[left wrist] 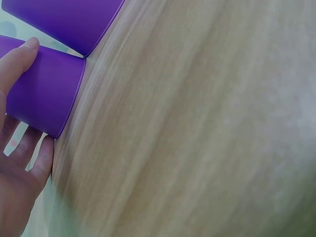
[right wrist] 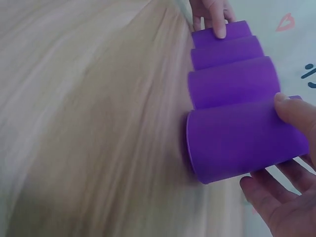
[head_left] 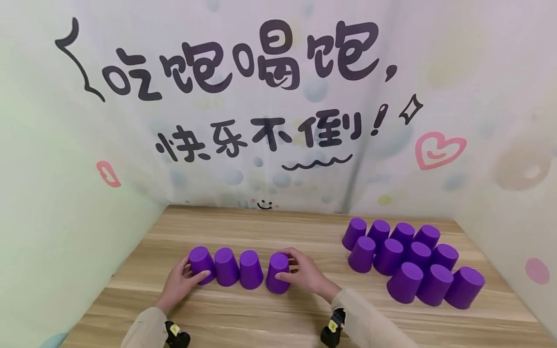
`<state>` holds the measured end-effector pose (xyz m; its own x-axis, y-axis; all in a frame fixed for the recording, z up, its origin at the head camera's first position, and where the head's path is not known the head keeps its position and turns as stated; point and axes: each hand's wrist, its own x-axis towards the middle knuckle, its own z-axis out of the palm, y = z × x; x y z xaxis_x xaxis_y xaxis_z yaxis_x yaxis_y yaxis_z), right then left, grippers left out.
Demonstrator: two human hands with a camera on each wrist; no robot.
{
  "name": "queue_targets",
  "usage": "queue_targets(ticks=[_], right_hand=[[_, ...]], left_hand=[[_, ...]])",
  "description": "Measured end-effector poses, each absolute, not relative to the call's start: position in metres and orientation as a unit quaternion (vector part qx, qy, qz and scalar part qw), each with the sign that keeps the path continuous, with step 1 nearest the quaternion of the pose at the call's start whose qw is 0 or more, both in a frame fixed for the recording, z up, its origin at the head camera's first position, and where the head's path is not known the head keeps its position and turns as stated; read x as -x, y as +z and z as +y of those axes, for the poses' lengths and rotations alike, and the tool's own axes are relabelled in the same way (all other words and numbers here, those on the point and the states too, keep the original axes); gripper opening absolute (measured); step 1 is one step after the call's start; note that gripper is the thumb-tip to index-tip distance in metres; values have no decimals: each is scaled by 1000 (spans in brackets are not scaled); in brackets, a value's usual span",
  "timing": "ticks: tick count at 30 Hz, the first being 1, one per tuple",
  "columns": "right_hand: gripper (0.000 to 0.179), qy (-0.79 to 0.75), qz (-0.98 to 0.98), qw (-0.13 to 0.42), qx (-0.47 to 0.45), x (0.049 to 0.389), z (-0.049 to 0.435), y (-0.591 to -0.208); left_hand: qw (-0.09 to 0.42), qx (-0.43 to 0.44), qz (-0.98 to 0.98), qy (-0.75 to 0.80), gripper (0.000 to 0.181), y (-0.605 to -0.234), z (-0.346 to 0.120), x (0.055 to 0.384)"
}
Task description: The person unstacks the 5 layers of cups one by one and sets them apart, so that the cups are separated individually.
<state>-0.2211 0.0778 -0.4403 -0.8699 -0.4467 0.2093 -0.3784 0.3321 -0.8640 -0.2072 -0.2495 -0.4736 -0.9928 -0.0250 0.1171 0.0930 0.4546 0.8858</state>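
Observation:
A row of upside-down purple cups crosses the front of the table. My left hand (head_left: 177, 285) grips the left-end cup (head_left: 200, 265), thumb on its near side and fingers round its outer side. At the other end, my right hand (head_left: 308, 276) holds the right-end cup (head_left: 277, 276) between thumb and fingers. Between them stand two more cups, one (head_left: 226, 267) close beside the left-end cup and the other (head_left: 251, 270) nearer the right. A narrow gap separates this last one from the right-end cup. In the right wrist view, the held cup's rim (right wrist: 188, 145) is close over the wood.
On the table's right side, several more upside-down purple cups (head_left: 405, 282) stand in three close rows. The wood-grain table (head_left: 261, 324) meets a printed wall cloth (head_left: 270, 183) with dark lettering at its back edge. Pale walls rise at both sides.

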Motion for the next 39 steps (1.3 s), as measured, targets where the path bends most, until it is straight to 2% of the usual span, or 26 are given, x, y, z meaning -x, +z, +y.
queue_targets(ticks=[8, 18, 22, 39], right_hand=[[50, -531, 808, -2, 254, 212, 125, -422], [50, -442, 863, -107, 221, 195, 214, -406], [52, -426, 877, -110, 194, 188, 238, -404], [51, -342, 919, -138, 136, 179, 252, -427]], left_hand=[[68, 24, -851, -519, 65, -478, -250, 209], [70, 20, -856, -511, 65, -476, -251, 209], [75, 23, -859, -506, 65, -475, -253, 209], [66, 19, -853, -517, 66, -476, -250, 208]])
